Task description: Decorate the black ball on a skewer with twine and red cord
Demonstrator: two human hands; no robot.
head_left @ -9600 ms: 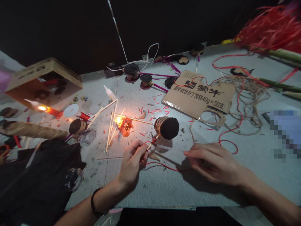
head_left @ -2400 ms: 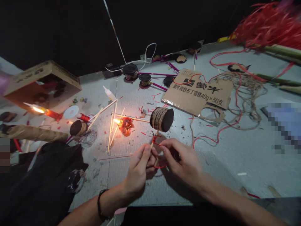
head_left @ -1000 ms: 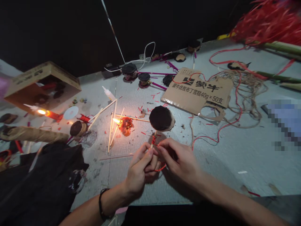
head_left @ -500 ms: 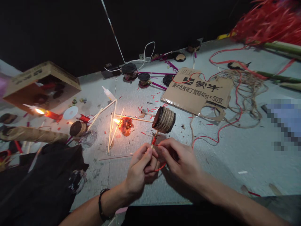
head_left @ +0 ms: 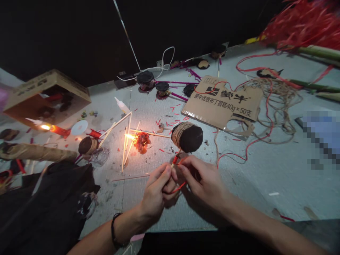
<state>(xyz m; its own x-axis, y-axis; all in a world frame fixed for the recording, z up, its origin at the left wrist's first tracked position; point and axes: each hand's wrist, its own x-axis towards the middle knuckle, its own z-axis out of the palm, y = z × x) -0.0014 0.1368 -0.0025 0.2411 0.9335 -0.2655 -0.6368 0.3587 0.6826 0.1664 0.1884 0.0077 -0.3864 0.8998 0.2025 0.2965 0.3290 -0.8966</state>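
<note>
My left hand (head_left: 160,186) is closed round a thin wooden stick that carries a small rattle drum (head_left: 190,137). The drum has a black face and a side wrapped in twine, and it tilts above my hands. Just under the drum, red cord (head_left: 175,158) is wound round the stick. Thumb and forefinger of my right hand (head_left: 203,179) pinch the cord close to the winding. A loop of red cord (head_left: 179,187) hangs between both hands. The lower end of the stick is hidden in my left fingers.
Left of the drum, a flame burns beside melted red wax (head_left: 142,142) and loose sticks (head_left: 124,150). A lit red candle (head_left: 60,131) lies near a cardboard box (head_left: 47,92). Flat cardboard (head_left: 223,102), tangled twine (head_left: 285,113) and black cloth (head_left: 50,202) surround the work.
The drum has turned on its stick; its black face now points toward me and to the right, where its twine-wrapped side showed before. My hands stay in almost the same place.
</note>
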